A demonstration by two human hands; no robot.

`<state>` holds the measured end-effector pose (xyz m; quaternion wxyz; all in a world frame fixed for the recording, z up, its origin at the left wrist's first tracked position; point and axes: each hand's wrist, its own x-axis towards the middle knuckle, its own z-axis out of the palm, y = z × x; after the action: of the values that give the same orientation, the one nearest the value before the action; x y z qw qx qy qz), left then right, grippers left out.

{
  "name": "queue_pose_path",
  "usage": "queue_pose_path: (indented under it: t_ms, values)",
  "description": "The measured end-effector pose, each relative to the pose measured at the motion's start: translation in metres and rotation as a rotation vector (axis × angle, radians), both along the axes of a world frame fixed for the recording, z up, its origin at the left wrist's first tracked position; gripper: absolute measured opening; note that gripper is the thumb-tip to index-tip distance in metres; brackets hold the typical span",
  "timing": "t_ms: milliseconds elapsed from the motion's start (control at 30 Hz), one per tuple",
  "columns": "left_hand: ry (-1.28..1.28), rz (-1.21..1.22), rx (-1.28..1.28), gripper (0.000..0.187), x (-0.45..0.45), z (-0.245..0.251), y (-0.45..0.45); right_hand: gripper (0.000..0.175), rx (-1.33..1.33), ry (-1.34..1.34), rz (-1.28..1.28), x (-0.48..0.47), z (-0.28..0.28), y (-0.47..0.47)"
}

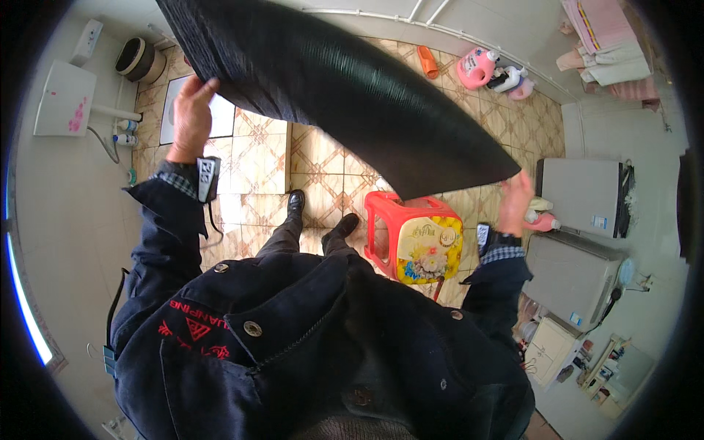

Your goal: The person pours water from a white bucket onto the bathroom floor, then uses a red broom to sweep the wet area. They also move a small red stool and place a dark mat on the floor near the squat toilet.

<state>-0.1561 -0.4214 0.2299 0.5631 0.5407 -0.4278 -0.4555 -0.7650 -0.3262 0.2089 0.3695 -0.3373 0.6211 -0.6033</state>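
Note:
A large dark cloth [357, 82] is stretched in the air between my two hands, its upper part running out of the picture's top. My left hand [192, 113] grips its lower edge at the left, the thumb over the fabric. At the right, my right hand [516, 201] pinches a pointed corner of the cloth, the fingers slightly blurred. Below the cloth's lower corner stands a red plastic stool [385, 236] with a flower-patterned seat. Both wrists carry strapped-on devices.
A raised tiled step [253, 165] lies at left, near a waste bin [140, 58]. An orange slipper [427, 61] and pink bottles [476, 69] are by the far wall. Two grey appliances [577, 192] stand at right. My shoes are on the tiled floor.

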Motion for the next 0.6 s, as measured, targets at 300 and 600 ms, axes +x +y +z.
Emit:
queue_pose_path:
  t_ms: [300, 600]
  values:
    - [0.044, 0.159, 0.525, 0.038, 0.085, -0.183, 0.066, 0.021, 0.16, -0.1, -0.013, 0.021, -0.075, 0.023]
    - [-0.053, 0.086, 0.631, 0.054, 0.082, -0.222, -0.04, 0.022, 0.295, -0.115, 0.089, 0.018, -0.13, -0.026]
